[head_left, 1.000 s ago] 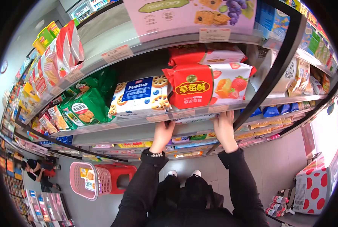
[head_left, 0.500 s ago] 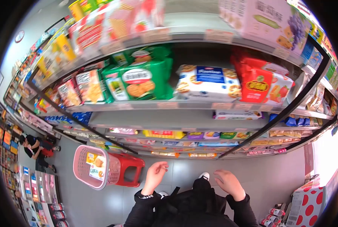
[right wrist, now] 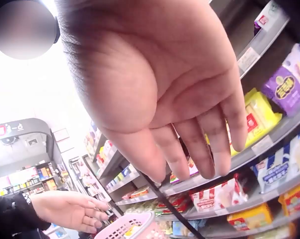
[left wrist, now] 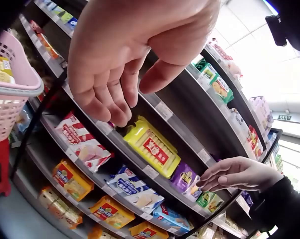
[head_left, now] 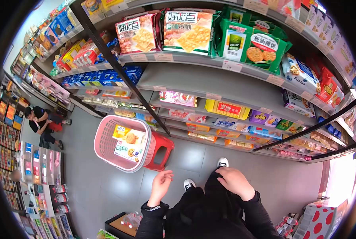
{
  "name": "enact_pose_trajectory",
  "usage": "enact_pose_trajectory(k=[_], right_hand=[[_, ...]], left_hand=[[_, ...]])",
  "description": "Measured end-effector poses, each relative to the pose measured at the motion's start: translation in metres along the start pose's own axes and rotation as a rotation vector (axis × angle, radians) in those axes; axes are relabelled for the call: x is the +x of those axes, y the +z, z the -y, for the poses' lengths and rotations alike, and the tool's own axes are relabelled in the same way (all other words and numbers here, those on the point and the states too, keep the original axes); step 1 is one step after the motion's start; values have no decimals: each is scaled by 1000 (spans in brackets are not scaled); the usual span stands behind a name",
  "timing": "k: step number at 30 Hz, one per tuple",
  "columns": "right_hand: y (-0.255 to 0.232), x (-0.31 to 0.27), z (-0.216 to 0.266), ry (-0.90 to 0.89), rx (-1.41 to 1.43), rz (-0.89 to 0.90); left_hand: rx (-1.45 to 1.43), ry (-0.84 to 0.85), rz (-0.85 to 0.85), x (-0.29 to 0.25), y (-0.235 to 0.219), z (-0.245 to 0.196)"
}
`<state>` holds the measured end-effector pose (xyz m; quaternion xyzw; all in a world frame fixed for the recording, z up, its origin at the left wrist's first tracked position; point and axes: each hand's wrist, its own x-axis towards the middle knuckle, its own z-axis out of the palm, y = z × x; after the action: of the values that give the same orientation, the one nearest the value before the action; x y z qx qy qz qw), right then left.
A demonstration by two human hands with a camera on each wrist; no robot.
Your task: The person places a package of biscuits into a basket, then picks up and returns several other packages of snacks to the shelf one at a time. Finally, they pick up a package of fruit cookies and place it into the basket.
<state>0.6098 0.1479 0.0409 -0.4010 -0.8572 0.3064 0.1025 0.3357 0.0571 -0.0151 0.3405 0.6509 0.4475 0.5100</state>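
My left hand (head_left: 161, 187) hovers in front of my body with loosely bent fingers and nothing in it. Level with it, my right hand (head_left: 235, 181) hangs palm down, fingers relaxed, also holding nothing. Nearest the left hand is a pink shopping basket (head_left: 103, 137) on a red stool (head_left: 162, 149). Inside it lie a yellow-and-white biscuit pack (head_left: 127, 135) and a white biscuit pack (head_left: 127, 153). A white-and-purple pack (head_left: 298, 104) lies on the second shelf at the right. The right wrist view shows the open palm (right wrist: 184, 84) of my right hand.
Curved store shelves stand ahead, with green cracker packs (head_left: 251, 47), a blue-and-white Fustua pack (head_left: 301, 73) and a yellow pack (head_left: 227, 108). Black posts (head_left: 106, 55) cross their front. A person (head_left: 42, 123) sits at the far left. A red-dotted box (head_left: 319, 221) stands at the lower right.
Both hands have let go of the white-and-purple pack on the second shelf and drawn back toward my body. My view has swung left, bringing the basket closer.
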Motion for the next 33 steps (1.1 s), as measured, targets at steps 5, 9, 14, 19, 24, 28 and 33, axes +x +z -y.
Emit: enact_pose_trajectory(k=[5,9,14,19,24,28,33], right_hand=[[6,12,-2,52,-28,72],[1,35,-20,56,-18,65],[-1,77,-40,72,16,20],[11,106,-46,12,41,94],[37,136,-23,-13,68,164],[70,165,18,-9,121,184],[133,209,86,13,285,173]], left_hand=[[-3,-34,4,20,-17,12],[-56,-8,-12,52,-11,6],[26,-10,46,93,-12,3],[47,-87,47,117,-36,-10],[7,-161,-138,131,-97,9],[41,-172,-195,148,-166,37],[573,-5,-182,176,-255,68]])
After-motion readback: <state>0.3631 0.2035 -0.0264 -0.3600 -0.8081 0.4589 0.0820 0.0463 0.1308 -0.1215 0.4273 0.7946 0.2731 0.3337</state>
